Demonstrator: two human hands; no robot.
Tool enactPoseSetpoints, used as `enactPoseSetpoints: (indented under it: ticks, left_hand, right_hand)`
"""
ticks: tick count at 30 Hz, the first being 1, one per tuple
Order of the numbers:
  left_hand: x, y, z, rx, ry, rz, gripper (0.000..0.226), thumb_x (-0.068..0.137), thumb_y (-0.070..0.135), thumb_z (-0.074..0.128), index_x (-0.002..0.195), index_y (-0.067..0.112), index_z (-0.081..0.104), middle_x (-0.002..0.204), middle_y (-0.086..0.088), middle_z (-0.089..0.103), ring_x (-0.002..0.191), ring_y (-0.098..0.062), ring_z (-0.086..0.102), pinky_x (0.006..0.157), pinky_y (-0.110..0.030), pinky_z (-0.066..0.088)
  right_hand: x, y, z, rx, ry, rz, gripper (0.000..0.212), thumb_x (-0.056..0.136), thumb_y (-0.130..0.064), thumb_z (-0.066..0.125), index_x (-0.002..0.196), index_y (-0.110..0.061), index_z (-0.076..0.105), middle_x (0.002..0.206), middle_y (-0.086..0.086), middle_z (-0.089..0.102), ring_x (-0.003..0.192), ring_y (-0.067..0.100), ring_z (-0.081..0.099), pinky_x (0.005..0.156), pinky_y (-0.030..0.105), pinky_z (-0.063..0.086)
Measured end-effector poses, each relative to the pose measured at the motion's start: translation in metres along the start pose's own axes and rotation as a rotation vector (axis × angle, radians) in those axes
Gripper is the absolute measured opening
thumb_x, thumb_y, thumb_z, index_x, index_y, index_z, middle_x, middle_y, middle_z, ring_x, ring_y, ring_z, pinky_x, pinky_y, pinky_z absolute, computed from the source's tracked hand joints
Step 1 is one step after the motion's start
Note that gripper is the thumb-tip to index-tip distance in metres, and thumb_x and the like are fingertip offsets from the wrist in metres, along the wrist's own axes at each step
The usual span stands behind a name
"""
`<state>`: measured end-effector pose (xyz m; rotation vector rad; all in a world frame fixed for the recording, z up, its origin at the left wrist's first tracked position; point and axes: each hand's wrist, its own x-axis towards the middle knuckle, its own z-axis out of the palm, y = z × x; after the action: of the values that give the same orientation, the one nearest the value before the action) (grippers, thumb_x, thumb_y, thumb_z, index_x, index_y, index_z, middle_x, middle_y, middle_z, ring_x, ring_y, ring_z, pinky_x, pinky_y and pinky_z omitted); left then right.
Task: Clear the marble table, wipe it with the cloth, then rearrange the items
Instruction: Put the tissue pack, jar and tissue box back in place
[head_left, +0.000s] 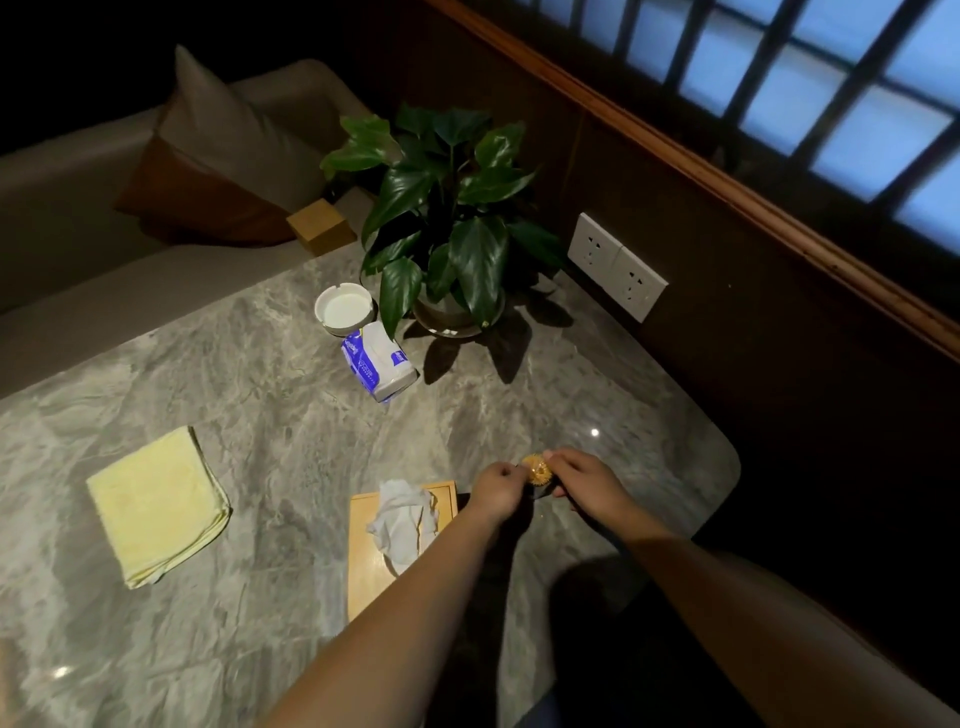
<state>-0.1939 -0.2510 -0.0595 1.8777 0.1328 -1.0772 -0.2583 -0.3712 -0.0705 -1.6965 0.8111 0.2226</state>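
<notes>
On the grey marble table (270, 395) both my hands meet around a small yellow spiky ball (536, 469) near the right edge. My left hand (496, 491) pinches its left side with curled fingers, and my right hand (584, 480) grips it from the right. Just left of my hands a wooden tissue box (363, 566) lies with a white tissue (402, 519) sticking out. A folded yellow cloth (156, 504) is spread at the left. A blue-and-white tissue pack (378, 366), a white ashtray (344, 309) and a potted plant (447, 218) stand at the far side.
A small wooden box (320, 226) sits at the table's far edge beside a sofa with a cushion (218, 156). White wall sockets (615, 266) are mounted on the dark wall to the right, under a window. The table's rounded corner (722, 457) is close to my right hand.
</notes>
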Motion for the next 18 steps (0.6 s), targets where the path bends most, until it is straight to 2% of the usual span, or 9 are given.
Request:
enactPoseSetpoints:
  ticks: [1,5,7,10,13,16,18]
  left_hand:
    - [0.000,-0.001,0.002,-0.018,0.014,-0.005,0.036,0.097,0.028,0.047,0.113,-0.001,0.060,0.111,-0.021,0.063,0.104,-0.033,0.059,0.082,-0.032,0.041]
    - [-0.003,0.002,0.014,-0.115,0.007,-0.025,0.030,0.096,0.029,0.049,0.101,0.003,0.064,0.087,-0.011,0.060,0.080,-0.021,0.055,0.071,-0.029,0.041]
    - [-0.001,0.005,0.020,-0.119,0.013,-0.029,0.025,0.096,0.030,0.049,0.091,0.009,0.062,0.088,-0.011,0.060,0.083,-0.022,0.055,0.074,-0.030,0.042]
    - [0.003,0.012,0.027,-0.144,0.010,-0.041,0.025,0.096,0.031,0.050,0.092,0.009,0.063,0.087,-0.012,0.061,0.085,-0.026,0.056,0.077,-0.034,0.044]
    - [0.009,0.022,0.032,-0.148,0.017,-0.040,0.026,0.096,0.027,0.050,0.077,0.011,0.059,0.074,-0.011,0.057,0.072,-0.025,0.054,0.071,-0.035,0.041]
    - [0.015,0.029,0.037,-0.148,0.042,-0.040,0.018,0.096,0.025,0.049,0.090,0.009,0.055,0.082,-0.013,0.058,0.079,-0.027,0.055,0.070,-0.034,0.042]
    - [0.016,0.029,0.039,-0.148,0.048,-0.042,0.016,0.096,0.026,0.048,0.095,0.010,0.053,0.080,-0.008,0.057,0.076,-0.022,0.055,0.063,-0.030,0.042]
  right_hand:
    - [0.001,0.000,-0.002,-0.014,-0.010,-0.003,0.024,0.097,-0.033,0.051,0.088,-0.018,0.068,0.078,-0.002,0.063,0.071,0.009,0.058,0.052,0.012,0.039]
    - [0.005,0.001,-0.012,-0.033,-0.001,-0.017,0.025,0.098,-0.033,0.050,0.082,-0.024,0.068,0.073,-0.004,0.062,0.069,0.010,0.056,0.061,0.023,0.041]
    - [0.008,0.001,-0.016,-0.043,0.018,-0.029,0.029,0.098,-0.032,0.049,0.077,-0.022,0.066,0.071,-0.004,0.062,0.069,0.012,0.057,0.065,0.027,0.043]
    - [0.011,-0.001,-0.021,-0.043,0.043,-0.058,0.032,0.099,-0.027,0.046,0.074,-0.020,0.064,0.076,0.001,0.063,0.075,0.015,0.059,0.074,0.032,0.045]
    - [0.016,-0.006,-0.026,-0.069,0.071,-0.052,0.035,0.100,-0.024,0.045,0.067,-0.023,0.058,0.070,-0.001,0.057,0.070,0.013,0.054,0.068,0.029,0.041]
    - [0.019,-0.012,-0.029,-0.100,0.091,-0.035,0.036,0.100,-0.024,0.044,0.066,-0.025,0.054,0.069,-0.006,0.053,0.066,0.008,0.050,0.061,0.024,0.037]
    - [0.021,-0.013,-0.029,-0.102,0.091,-0.029,0.034,0.101,-0.025,0.043,0.074,-0.015,0.061,0.077,0.002,0.059,0.074,0.015,0.054,0.068,0.031,0.041]
